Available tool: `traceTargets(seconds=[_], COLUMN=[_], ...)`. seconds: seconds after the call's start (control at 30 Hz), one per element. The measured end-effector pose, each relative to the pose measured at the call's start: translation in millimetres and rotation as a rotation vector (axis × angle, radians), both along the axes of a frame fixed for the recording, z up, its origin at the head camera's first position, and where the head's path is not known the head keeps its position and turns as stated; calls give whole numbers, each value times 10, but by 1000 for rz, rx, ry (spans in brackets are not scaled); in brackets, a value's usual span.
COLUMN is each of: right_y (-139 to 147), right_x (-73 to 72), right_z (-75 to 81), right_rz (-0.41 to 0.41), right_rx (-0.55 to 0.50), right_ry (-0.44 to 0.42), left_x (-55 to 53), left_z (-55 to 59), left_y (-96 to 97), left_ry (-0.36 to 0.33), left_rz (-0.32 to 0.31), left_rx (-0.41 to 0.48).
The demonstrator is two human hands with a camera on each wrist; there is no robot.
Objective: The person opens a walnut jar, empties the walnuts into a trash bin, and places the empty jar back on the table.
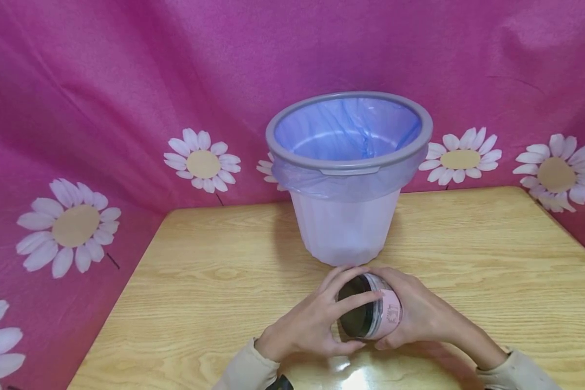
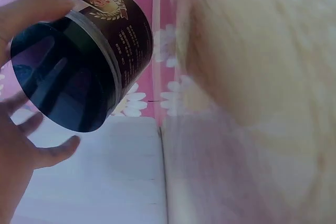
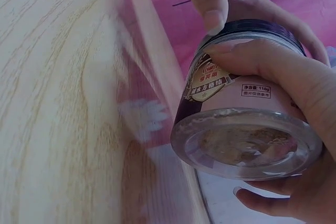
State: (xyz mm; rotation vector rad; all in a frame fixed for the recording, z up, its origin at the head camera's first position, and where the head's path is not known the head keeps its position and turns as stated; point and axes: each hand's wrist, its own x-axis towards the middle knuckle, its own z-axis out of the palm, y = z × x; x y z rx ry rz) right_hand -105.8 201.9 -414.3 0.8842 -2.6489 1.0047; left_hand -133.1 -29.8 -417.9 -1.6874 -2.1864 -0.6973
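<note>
I record a clear cylindrical jar with a pink and brown label, tilted, over the light wood-grain bench, in front of a pale, tapered, grey-rimmed bin with a thin blue liner. The right hand grips the jar's body. The left hand curves its thumb and fingers around the flat black lid, some fingers spread apart; how firmly they bear on it I cannot fairly tell

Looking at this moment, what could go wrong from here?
The jar is held tilted, so its contents might spill onto the table if the lid comes off. The left hand spans the lid widely, so its grip could slip. The bin stands just beyond the jar and might get bumped.
</note>
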Motion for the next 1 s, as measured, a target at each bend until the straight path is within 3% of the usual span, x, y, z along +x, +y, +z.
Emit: traceTargets(seconds=[0.17, 0.43, 0.8, 1.0], right_y=[5, -4, 1, 24], right_x=[-2, -4, 5, 3], right_z=[0, -3, 12, 25], right_rz=[-5, 12, -1, -22], right_rx=[8, -13, -5, 3], right_ry=[14, -8, -11, -10], left_x=[5, -1, -3, -36], left_z=[0, -13, 14, 51], left_y=[-12, -16, -17, -45], left_ry=[25, -57, -104, -70], left_rz=[0, -5, 26, 26], left_rx=[-9, 31, 26, 24])
